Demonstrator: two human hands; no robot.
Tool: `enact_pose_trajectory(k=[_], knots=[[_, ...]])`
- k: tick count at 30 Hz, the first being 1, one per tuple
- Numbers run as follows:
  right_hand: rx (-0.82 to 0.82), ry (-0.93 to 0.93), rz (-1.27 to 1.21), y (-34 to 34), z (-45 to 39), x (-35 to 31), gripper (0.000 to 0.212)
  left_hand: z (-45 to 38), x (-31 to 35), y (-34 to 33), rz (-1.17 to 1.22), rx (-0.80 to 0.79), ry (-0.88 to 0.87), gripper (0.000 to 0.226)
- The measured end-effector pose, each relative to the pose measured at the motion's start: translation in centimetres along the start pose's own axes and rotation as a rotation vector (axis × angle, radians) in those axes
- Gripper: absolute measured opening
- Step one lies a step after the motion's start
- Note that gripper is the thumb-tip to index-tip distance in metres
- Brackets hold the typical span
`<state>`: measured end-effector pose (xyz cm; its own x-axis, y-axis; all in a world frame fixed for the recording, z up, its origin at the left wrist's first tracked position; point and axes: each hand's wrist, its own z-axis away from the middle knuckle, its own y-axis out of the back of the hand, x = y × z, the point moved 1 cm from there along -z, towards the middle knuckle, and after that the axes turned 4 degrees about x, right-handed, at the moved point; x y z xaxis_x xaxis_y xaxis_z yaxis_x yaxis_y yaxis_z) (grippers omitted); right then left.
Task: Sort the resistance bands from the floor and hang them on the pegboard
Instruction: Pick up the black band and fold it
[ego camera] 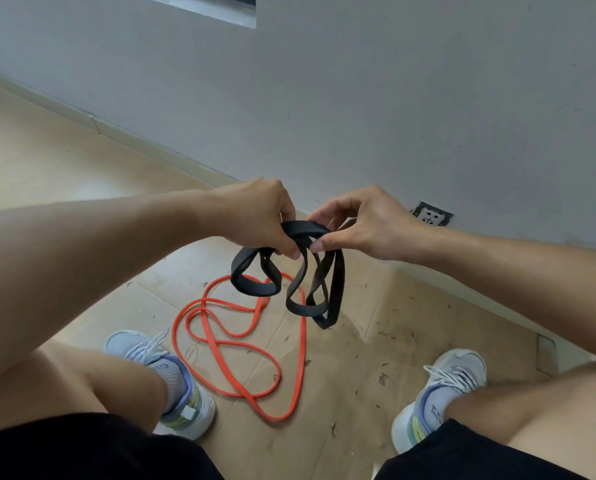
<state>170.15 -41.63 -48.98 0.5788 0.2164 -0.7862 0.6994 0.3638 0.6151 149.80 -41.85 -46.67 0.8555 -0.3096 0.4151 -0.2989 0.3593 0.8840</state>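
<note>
Both hands, left hand point(258, 216) and right hand point(366, 223), pinch a tangled black band point(303, 268) above the floor point(47, 161). Orange band point(234, 341) lies looped between two sneakers. Wall socket point(431, 213) nearby. Black loops partly hide the orange; pegboard unseen.

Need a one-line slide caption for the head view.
Both hands, left and right, hold a tangled black band above an orange band on the floor.

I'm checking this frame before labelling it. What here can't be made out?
- Pegboard: nowhere in the head view.
- Black band: whether it is one band or several; its loops overlap and both hands cover the top.
- Left hand and right hand: fingers partly hidden.
- Orange band: far loop behind the black band.
</note>
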Motion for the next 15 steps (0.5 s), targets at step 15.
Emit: enact_pose_trajectory(k=[15], knots=[[-0.086, 0.004, 0.036, -0.7, -0.1, 0.3, 0.043, -0.1, -0.3, 0.2, 0.052, 0.085, -0.095, 0.021]])
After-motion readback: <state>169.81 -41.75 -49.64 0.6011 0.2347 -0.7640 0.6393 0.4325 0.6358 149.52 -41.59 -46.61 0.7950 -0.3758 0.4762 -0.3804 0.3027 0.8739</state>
